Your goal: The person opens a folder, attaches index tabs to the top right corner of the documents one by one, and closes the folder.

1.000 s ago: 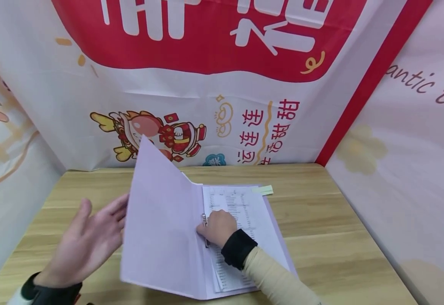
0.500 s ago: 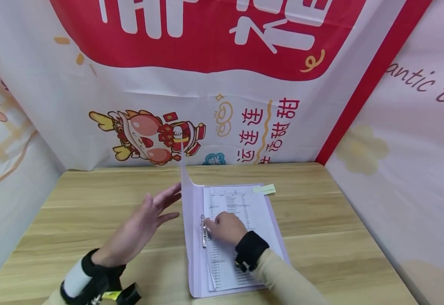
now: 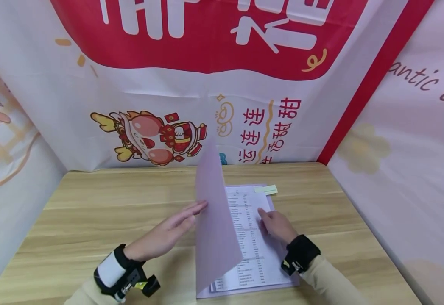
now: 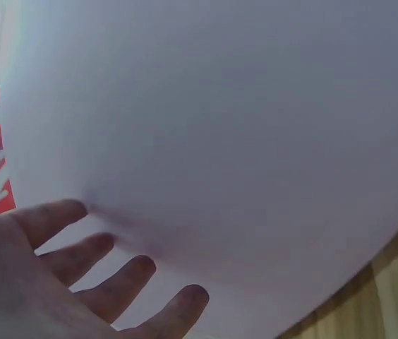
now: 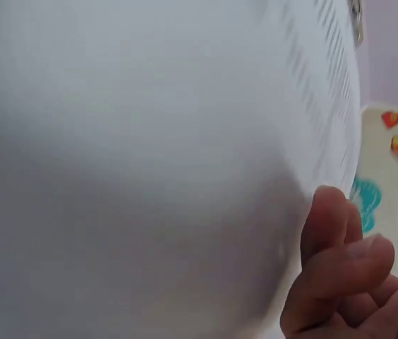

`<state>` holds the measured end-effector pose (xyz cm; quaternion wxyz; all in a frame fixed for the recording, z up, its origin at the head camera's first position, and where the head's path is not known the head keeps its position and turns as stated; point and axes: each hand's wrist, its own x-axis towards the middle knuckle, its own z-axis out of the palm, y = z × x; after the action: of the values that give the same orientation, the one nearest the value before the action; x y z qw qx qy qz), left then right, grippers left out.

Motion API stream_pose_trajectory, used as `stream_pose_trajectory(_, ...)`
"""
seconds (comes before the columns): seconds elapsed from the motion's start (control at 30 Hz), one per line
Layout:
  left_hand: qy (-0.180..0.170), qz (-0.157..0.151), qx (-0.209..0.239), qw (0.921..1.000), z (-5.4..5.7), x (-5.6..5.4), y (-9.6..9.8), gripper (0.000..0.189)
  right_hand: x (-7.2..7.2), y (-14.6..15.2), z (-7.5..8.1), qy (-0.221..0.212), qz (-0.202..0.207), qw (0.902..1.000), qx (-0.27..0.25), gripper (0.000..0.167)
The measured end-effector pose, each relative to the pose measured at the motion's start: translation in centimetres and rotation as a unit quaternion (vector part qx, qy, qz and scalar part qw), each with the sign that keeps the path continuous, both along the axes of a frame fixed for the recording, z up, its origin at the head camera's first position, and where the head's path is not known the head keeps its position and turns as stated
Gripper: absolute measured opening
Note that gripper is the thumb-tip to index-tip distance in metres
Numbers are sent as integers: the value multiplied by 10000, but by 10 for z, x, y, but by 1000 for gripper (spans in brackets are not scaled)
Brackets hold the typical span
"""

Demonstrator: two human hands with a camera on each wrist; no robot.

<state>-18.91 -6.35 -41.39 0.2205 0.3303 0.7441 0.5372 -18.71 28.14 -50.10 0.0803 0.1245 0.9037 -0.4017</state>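
Observation:
A lilac folder stands partly open on the table, its front cover (image 3: 216, 233) raised almost upright over the left side of printed sheets (image 3: 246, 271). My left hand (image 3: 164, 237) pushes against the outside of that cover with extended fingers; in the left wrist view the fingertips (image 4: 141, 272) meet its plain surface (image 4: 227, 141). Over the right part of the sheets is my right hand (image 3: 277, 224), fingers loosely bent and holding nothing. The right wrist view shows these fingers (image 5: 326, 219) beside the paper (image 5: 149, 127). A metal clip (image 5: 356, 20) peeks in at the top; the cover hides it in the head view.
A pale green tab (image 3: 265, 189) sticks out past the folder's top right corner. Wood-grain table (image 3: 103, 212) surrounds the folder. Behind it hangs a red and white printed banner (image 3: 160, 80), with printed cloth (image 3: 409, 169) along the right side.
The left hand has swung the cover from leaning left, through upright, to the right over the sheets. My right hand has moved off the metal clip, rightward across the paper.

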Motion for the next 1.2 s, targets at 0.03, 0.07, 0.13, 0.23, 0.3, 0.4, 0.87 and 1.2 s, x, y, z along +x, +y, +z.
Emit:
stream_pose_trajectory(0.03,96,-25,-147,9998,-4,-1,1,52,2,6,-2,-79,-82,9998,-154,60)
stream_pose_trajectory(0.07,192,-59,-275,9994,-8,-2,2,52,4,13,-4,-128,-117,9994,-302,60)
stream_pose_trajectory(0.13,408,-120,-521,9977,-18,-4,3,54,9,24,-7,-213,-135,9978,-607,60)
stream_pose_trajectory(0.23,684,-207,-938,9930,-30,-6,8,59,15,37,-9,-229,20,9953,-936,62)
stream_pose_trajectory(0.3,905,-220,-1269,9875,-39,-7,12,62,18,45,-9,-85,181,9938,-1098,65)
stream_pose_trajectory(0.4,1242,-262,-1649,9781,-50,-8,18,64,23,55,-9,203,537,9864,-1542,69)
stream_pose_trajectory(0.87,2398,-281,-2492,9379,-72,-5,36,67,25,66,-7,440,20,9945,-951,47)
stream_pose_trajectory(1.2,2689,-398,-3108,9108,-72,3,44,85,22,64,-15,918,580,9911,766,36)
